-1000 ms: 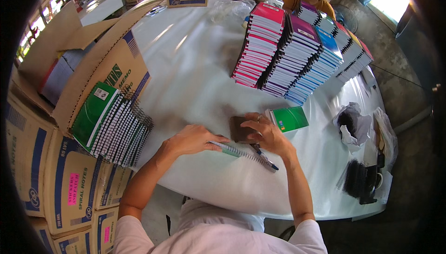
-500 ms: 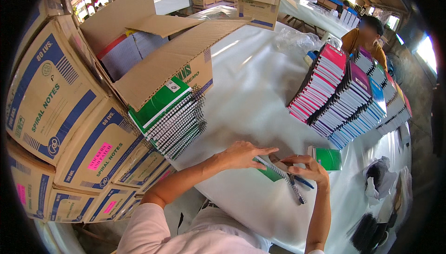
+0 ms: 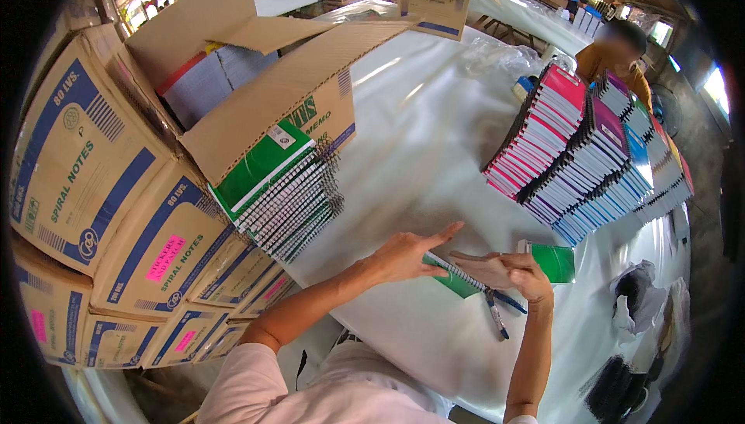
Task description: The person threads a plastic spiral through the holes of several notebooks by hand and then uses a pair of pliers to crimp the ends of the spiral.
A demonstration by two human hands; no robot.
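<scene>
A green spiral notebook [image 3: 458, 285] lies in front of me, its coil side toward the upper right. My left hand [image 3: 402, 256] rests at its upper left end, index finger stretched out and thumb on the notebook. Over the other end is my right hand [image 3: 530, 276], with curled fingers. A flat brownish shape shows between the hands, too blurred to name. Just below the right hand, a pliers-like tool with blue handles [image 3: 498, 317] lies by the coil's end. I cannot tell whether that hand touches it. Another green notebook [image 3: 556, 262] lies beyond the right hand.
Stacked green spiral notebooks [image 3: 287, 199] stand at left beside an open carton [image 3: 264, 110]. More cartons [image 3: 140, 269] are piled along the left. Tall stacks of pink, purple and blue notebooks [image 3: 570, 152] rise at right, a person [image 3: 609, 59] behind them. Crumpled plastic [image 3: 636, 296] lies far right.
My right hand has shifted slightly right and its fingers look more curled. The left index finger now points farther up and away. The blue-handled tool stays by the coil's end.
</scene>
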